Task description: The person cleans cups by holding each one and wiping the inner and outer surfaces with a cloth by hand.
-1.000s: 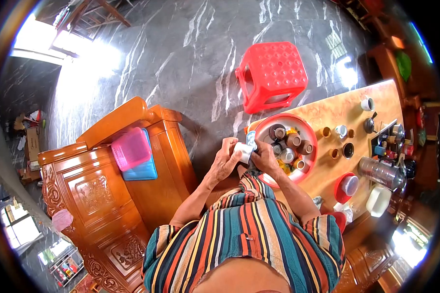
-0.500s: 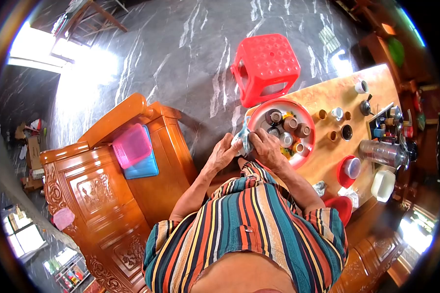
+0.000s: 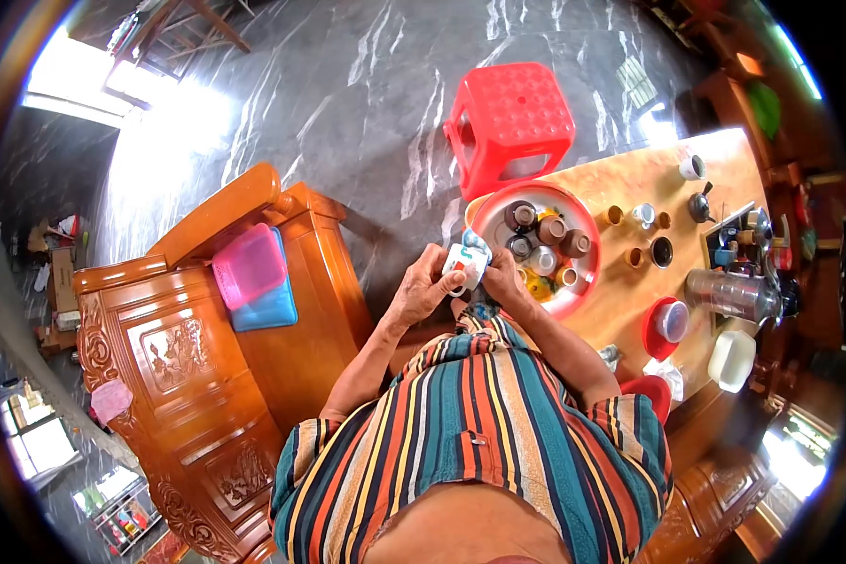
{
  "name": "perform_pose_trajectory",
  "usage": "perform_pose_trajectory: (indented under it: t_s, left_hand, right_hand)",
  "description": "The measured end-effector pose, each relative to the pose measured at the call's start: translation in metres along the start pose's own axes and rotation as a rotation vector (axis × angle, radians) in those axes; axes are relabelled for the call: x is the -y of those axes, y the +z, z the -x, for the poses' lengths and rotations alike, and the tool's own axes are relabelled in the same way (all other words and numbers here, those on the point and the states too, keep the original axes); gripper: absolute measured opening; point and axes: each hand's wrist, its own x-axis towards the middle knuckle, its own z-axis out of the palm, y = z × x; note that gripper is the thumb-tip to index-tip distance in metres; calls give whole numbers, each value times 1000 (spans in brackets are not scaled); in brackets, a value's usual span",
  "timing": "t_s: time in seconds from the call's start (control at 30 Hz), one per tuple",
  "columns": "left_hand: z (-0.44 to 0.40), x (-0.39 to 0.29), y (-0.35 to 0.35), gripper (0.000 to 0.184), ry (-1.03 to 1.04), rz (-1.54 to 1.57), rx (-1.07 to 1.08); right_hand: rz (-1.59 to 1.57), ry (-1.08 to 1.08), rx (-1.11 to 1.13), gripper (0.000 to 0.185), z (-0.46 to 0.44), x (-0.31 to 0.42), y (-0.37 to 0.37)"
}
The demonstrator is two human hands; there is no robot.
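Between my knees and the left end of the worktop [image 3: 611, 191], my left hand [image 3: 426, 287] has its grip closed on a white cup [image 3: 462, 267] with red and green marks on its side, the thumb lying against the cup and the fingers bent around it. My right hand [image 3: 506, 285] is at the cup's other side, its grip drawn in on a pale blue cloth [image 3: 477, 246] that bunches up over the cup's far edge; how far the cloth goes into the cup, I cannot tell. The cup is up in my hands, just beside the red-rimmed round tray [image 3: 591, 273] on the worktop. In that tray I have brown cups [image 3: 552, 228] and paler ones grouped close together, over a pattern with yellow in it. Farther right on the worktop stand some small brown cups [image 3: 634, 257], a dark round cup [image 3: 662, 252], and a white cup near the far corner, with a small dark pot [image 3: 699, 208] near it. Nearer me are a clear lidded bowl [image 3: 671, 321] in a red dish [image 3: 654, 347], a large clear jug [image 3: 724, 292] lying on its side, and a whitish tub [image 3: 731, 361]. A red stool [image 3: 520, 103] stands on the dark floor [image 3: 367, 113] beyond the tray. To my left, a pink basket [image 3: 251, 266] rests over a blue pad [image 3: 277, 308] on the carved wooden bench [image 3: 263, 376].
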Motion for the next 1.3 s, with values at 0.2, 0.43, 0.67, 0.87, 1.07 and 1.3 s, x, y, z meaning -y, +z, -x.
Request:
perform_pose_trajectory:
  t_s: [0.2,0.43,0.67,0.87,1.07,1.3]
  left_hand:
    - [9,7,6,49,78,11,37]
    - [27,-6,10,43,53,29,-12]
    - [29,15,5,41,-135,215,-105]
    - [37,23,14,41,-293,370,-36]
    - [35,-6,6,35,-204,194,-31]
    - [23,3,-18,38,-33,-8,-44]
  right_hand:
    - [-276,479,168,24,15,-3,-8]
    - [85,556,167,26,31,14,1]
    - [739,24,28,32,41,53,18]
    - [964,-312,50,43,41,73,25]
    - [994,-321,58,36,26,63,23]
    - [600,-55,-23,22,1,23,25]
